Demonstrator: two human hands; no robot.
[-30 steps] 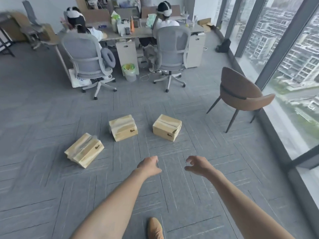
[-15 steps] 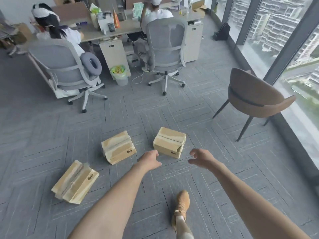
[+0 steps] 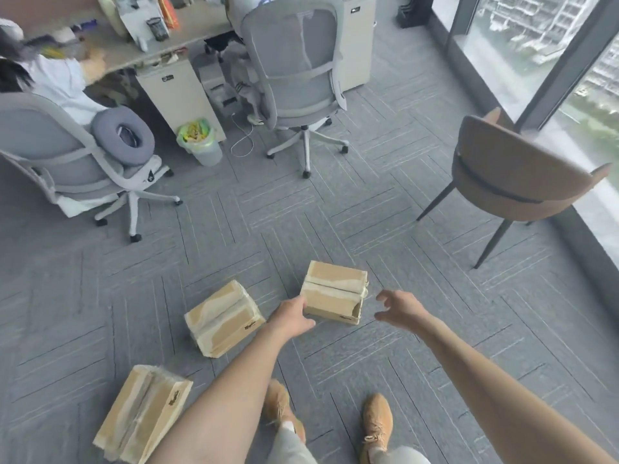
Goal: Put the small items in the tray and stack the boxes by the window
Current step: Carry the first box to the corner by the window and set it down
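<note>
reaching with both bare arms toward the right-hand cardboard box (image 3: 333,292) of three lying on the grey carpet (image 3: 435,329). left hand (image 3: 292,315) pressing up against that box's near left corner, fingers hidden behind the knuckles, so impossible to tell whether gripping yet. right hand (image 3: 400,305) hovering just beside the box's right end, fingers spread and curled, holding nothing. middle box (image 3: 223,318) lying tilted just left of the left hand, apart from the first. third box (image 3: 144,413) lying nearer the camera at lower left, well apart from the other two. standing on tan shoes (image 3: 376,420) behind the boxes. facing a brown chair (image 3: 512,175) near the window (image 3: 536,45) on the right, with two grey office chairs (image 3: 294,61) at a desk (image 3: 187,31) further back.
</note>
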